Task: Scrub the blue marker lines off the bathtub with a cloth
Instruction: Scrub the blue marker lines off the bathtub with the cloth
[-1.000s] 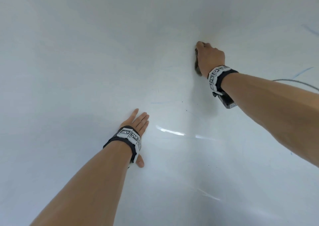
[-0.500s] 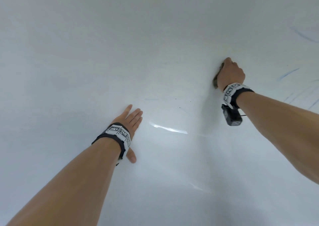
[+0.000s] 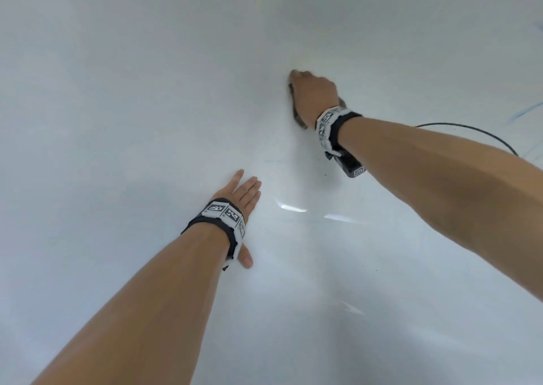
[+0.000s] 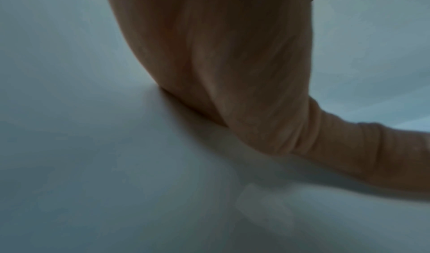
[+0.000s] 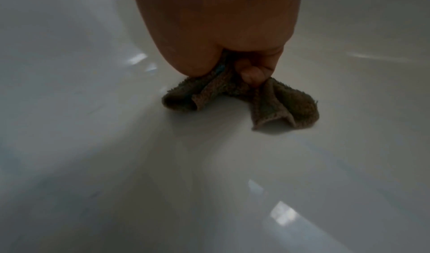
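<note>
The right hand (image 3: 313, 96) grips a bunched brown cloth (image 5: 267, 98) in curled fingers, pressing it against the white bathtub (image 3: 117, 91) wall at one o'clock. The left hand (image 3: 241, 199) lies flat, fingers straight, on the tub at six o'clock. Blue marker lines (image 3: 524, 111) remain at three o'clock.

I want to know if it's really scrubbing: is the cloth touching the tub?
Touching. The right wrist view shows the brown cloth, gripped by the right hand, with its folds lying on the white bathtub surface.
</note>
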